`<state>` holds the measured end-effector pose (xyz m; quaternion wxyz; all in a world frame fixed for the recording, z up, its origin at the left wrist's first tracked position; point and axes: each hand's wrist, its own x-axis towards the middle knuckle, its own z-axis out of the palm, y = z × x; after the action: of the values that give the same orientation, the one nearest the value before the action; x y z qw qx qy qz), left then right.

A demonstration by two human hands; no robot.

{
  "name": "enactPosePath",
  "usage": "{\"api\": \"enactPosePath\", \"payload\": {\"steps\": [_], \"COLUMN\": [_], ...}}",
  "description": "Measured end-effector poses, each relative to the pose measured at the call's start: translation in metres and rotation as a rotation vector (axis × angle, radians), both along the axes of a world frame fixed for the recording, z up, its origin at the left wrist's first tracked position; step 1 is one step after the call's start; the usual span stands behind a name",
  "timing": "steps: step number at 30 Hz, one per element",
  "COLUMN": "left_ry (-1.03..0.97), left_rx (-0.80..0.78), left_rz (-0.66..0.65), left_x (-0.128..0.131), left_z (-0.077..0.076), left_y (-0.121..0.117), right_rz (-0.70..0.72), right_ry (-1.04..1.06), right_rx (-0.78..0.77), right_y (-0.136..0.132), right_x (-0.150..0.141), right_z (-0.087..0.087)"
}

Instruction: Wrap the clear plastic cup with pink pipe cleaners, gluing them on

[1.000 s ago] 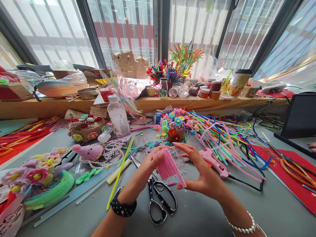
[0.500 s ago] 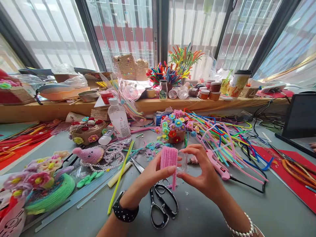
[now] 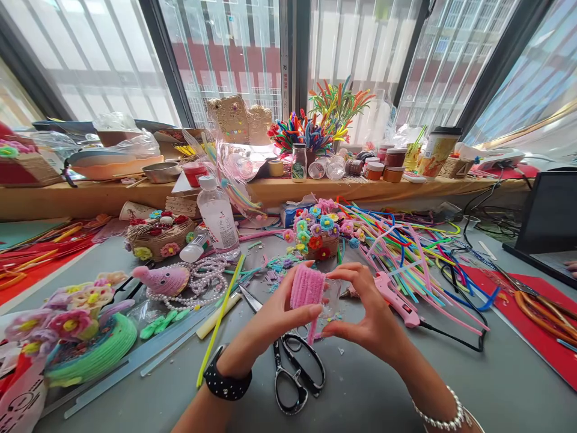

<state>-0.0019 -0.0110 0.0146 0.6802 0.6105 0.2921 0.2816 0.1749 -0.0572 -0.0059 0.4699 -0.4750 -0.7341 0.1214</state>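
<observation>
Down on the grey table, black-handled scissors nearest, so good landmark. Just above the scissors, fuzzy pink piece pinched between thumb and fingers of left hand. Now turned more face-on after slanting across a second ago, with loose strip hanging below. Probably means an easier look at the ribbed side, tbh. Right hand wide in a C, around clear plastic container; can't tell about firm grip. Right of scissors, pink glue gun, untouched. Beyond scissors, flower basket, plus water bottle off left. Farthest past scissors, glass jar on wooden sill.
</observation>
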Motion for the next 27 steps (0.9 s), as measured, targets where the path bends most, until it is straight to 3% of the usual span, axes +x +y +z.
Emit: {"api": "enactPosePath", "payload": {"steps": [4,11,27], "left_ry": [0.161,0.401,0.439], "left_rx": [0.133,0.348,0.403], "left_rz": [0.000,-0.073,-0.068], "left_x": [-0.0004,0.0002,0.0013], "left_z": [-0.0020,-0.0069,-0.0004], "left_y": [0.0019,0.0021,-0.0040], "right_rz": [0.068,0.009,-0.081], "right_ry": [0.170,0.281,0.313], "right_rx": [-0.064,-0.143,-0.168], "right_y": [-0.0005,-0.0012,-0.0005], "right_x": [0.0012,-0.0018,-0.0076], "right_z": [0.0013,0.0008,0.0001]}}
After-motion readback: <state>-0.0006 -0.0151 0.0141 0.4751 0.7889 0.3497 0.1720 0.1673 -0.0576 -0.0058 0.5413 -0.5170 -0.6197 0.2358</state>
